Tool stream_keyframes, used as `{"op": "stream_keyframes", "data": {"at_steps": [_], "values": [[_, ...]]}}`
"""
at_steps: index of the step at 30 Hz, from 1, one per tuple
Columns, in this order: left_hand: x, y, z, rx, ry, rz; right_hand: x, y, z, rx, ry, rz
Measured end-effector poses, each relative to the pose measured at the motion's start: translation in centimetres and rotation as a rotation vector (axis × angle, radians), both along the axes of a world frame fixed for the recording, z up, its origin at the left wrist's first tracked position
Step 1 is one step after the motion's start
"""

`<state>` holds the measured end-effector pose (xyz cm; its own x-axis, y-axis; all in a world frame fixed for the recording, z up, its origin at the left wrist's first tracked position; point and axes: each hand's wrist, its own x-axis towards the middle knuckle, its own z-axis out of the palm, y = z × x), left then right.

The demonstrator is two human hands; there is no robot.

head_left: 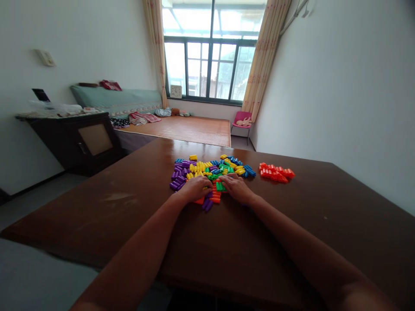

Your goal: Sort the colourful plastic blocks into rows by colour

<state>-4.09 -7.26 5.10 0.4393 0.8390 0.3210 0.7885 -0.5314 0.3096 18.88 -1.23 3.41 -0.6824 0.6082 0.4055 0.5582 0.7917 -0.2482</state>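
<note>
A pile of small plastic building pieces shaped like joined tubes, in purple, yellow, blue, green and orange, lies on the dark brown table (136, 207). My left hand (194, 188) rests at the near side of the pile, fingers curled, with a bit of yellow showing under them. Purple pieces (178, 178) lie to its left. My right hand (238, 188) is at the right front of the pile, its fingertips on a green tube piece (221, 186). Between my hands are orange pieces (215, 198), and a purple piece (207, 205) lies closer to me.
A separate group of orange pieces (276, 172) sits on the table to the right. Beyond the table stand a bed (194, 129) with a mat and a pink chair (242, 116). A dark cabinet (71, 138) is at the left, and a window (212, 56) is behind.
</note>
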Motion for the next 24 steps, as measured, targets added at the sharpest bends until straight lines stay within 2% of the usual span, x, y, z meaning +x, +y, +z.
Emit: {"op": "stream_keyframes", "data": {"at_steps": [3, 8, 12, 16, 21, 24], "values": [[0.0, 0.1, -0.3, 0.003, 0.013, 0.019, 0.2, 0.0, 0.1, -0.032, -0.001, 0.028], [0.7, -0.1, -0.1, 0.023, -0.009, 0.023, 1.2, 0.4, 0.1, -0.052, 0.108, -0.012], [1.1, -0.1, 0.0, 0.028, 0.023, -0.025, 0.6, 0.7, -0.3, 0.008, -0.022, 0.004], [1.0, 0.0, 0.0, 0.020, -0.011, -0.027, -0.1, 0.7, -0.6, -0.016, -0.085, -0.017], [0.7, 0.1, -0.1, 0.008, -0.046, -0.027, 0.3, 0.7, 0.1, -0.058, 0.148, -0.056], [0.5, 0.2, -0.1, -0.002, -0.075, -0.023, 2.2, 1.7, 1.1, -0.102, 0.330, -0.093]]}}
